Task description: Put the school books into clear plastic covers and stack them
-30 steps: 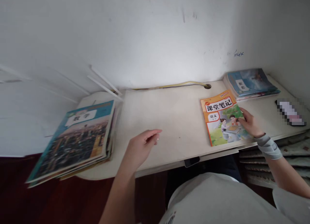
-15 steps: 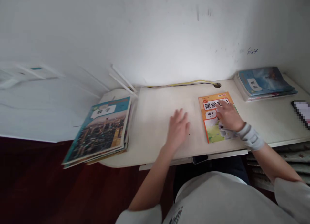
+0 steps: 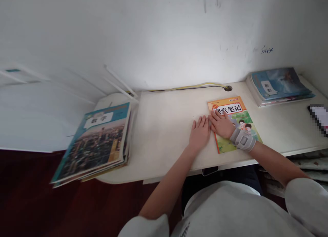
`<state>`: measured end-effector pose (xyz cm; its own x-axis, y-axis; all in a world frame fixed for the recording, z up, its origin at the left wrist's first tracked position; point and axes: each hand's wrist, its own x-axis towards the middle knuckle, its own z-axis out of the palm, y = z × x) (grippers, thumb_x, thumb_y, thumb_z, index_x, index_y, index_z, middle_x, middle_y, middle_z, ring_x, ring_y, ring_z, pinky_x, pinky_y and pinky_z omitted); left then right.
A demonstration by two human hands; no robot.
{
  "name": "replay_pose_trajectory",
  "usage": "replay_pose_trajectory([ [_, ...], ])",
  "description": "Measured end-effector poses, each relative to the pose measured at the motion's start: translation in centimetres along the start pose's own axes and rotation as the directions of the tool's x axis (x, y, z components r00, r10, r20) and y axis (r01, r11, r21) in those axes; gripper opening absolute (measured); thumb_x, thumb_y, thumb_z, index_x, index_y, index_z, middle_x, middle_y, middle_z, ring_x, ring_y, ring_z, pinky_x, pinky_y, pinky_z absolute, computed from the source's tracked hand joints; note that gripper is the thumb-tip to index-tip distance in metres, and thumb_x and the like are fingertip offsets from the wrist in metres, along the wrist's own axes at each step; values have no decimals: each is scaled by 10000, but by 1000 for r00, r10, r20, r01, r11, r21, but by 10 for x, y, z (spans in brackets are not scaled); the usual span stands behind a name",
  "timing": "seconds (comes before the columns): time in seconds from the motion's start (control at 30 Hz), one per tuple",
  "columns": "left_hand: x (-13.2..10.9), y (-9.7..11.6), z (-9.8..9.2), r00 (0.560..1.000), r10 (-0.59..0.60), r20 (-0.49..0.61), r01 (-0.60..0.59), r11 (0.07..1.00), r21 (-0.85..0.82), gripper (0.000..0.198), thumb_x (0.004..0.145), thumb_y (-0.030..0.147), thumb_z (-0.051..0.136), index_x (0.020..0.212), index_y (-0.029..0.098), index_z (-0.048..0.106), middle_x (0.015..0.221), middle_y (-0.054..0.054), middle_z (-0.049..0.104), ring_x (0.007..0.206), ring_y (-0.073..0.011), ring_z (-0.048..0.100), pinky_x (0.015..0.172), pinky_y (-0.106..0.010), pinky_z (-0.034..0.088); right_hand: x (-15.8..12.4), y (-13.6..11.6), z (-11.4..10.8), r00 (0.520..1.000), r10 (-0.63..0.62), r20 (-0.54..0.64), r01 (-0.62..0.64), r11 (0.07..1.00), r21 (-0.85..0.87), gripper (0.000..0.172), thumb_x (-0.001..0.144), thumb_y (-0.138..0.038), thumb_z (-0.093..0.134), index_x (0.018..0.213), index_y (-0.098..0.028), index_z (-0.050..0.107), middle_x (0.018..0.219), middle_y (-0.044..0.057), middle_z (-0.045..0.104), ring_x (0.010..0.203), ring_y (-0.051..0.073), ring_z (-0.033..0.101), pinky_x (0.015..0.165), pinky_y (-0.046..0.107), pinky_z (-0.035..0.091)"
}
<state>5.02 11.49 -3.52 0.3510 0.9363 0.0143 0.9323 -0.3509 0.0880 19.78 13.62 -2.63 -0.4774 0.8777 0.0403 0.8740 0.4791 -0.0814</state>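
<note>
An orange and green book (image 3: pixel 246 115) lies flat on the white desk (image 3: pixel 164 127). My right hand (image 3: pixel 222 124), with a grey band at the wrist, rests flat and open over the book's left part and covers some of its title. Just left of the book, my left hand (image 3: pixel 200 131) lies on the desk with fingers stretched out, its index side beside the book's left edge and close to my right fingertips. Neither hand grips anything.
A stack of books (image 3: pixel 97 141) with a city-view cover juts over the desk's left end. Another stack with a blue cover (image 3: pixel 282 83) lies at the back right. A phone (image 3: pixel 320 115) is at the far right. Yellow and black cables (image 3: pixel 189 87) run along the wall to a hole.
My right hand has moved left across the book, uncovering its right part. My left hand has moved right to the book's left edge and now rests on the desk.
</note>
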Motion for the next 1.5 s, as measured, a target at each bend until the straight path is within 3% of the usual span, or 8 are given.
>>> replay_pose_trajectory([
  [0.33, 0, 0, 0, 1000, -10, -24, 10, 1000, 4, 527, 963, 310, 162, 1404, 95, 356, 1473, -105, 352, 1380, -213, 273, 1128, -426, 198, 1, 5, 1, 1000, -14, -2, 14, 999, 38, 506, 935, -337, 305, 1391, -133, 392, 1491, 122, 308, 1366, 275, 278, 1082, 560, 193],
  [0.47, -2, -1, -2, 999, 12, -33, -12, 1000, -9, 535, 963, 338, 170, 1396, 94, 368, 1472, -111, 354, 1378, -227, 276, 1125, -434, 206, -12, 33, -3, 999, -43, 10, 43, 997, 57, 581, 945, -417, 285, 1422, -88, 329, 1492, 127, 305, 1379, 244, 255, 1118, 457, 177],
  [0.57, -6, 0, -4, 993, 117, -21, -118, 993, -22, 570, 953, 432, 205, 1416, 126, 335, 1486, -99, 330, 1382, -241, 266, 1123, -468, 204, -37, 72, -6, 992, 127, -5, -127, 992, 10, 602, 938, -438, 296, 1411, -68, 338, 1489, 153, 305, 1382, 257, 244, 1109, 458, 191],
  [0.67, -7, 3, -3, 982, 187, 7, -187, 982, -11, 632, 934, 502, 226, 1439, 127, 281, 1496, -114, 301, 1389, -255, 247, 1121, -517, 178, -66, 107, -8, 926, 376, -38, -377, 926, -29, 599, 925, -438, 328, 1380, -50, 367, 1473, 195, 320, 1374, 283, 255, 1082, 498, 230],
  [0.77, -3, 7, -1, 986, 165, 40, -165, 986, 0, 659, 930, 518, 223, 1452, 116, 244, 1506, -128, 267, 1399, -262, 216, 1122, -534, 154, -87, 124, -11, 890, 457, -4, -457, 890, 10, 561, 923, -434, 338, 1327, -56, 428, 1450, 205, 355, 1356, 278, 295, 1069, 499, 260],
  [0.93, 11, 12, 0, 983, 157, 100, -157, 988, -11, 675, 932, 524, 206, 1459, 103, 216, 1521, -130, 215, 1406, -269, 192, 1124, -539, 143, -93, 123, -18, 900, 431, 61, -435, 895, 96, 504, 939, -423, 286, 1301, -118, 461, 1463, 179, 345, 1366, 258, 286, 1061, 508, 286],
  [1.2, 13, 13, 2, 985, 154, 83, -154, 988, -9, 665, 935, 518, 204, 1460, 109, 215, 1518, -122, 227, 1408, -257, 188, 1131, -529, 128, -89, 111, -36, 892, 435, 119, -446, 890, 91, 522, 938, -461, 271, 1296, -124, 447, 1495, 187, 274, 1369, 301, 261, 1009, 612, 297],
  [1.5, 12, 12, 3, 986, 160, 52, -158, 986, -42, 680, 926, 536, 211, 1466, 121, 203, 1521, -109, 228, 1408, -256, 188, 1138, -517, 115, -83, 113, -37, 868, 487, 96, -492, 870, 25, 486, 938, -496, 275, 1175, -149, 519, 1397, 189, 431, 1284, 283, 404, 984, 567, 334],
])
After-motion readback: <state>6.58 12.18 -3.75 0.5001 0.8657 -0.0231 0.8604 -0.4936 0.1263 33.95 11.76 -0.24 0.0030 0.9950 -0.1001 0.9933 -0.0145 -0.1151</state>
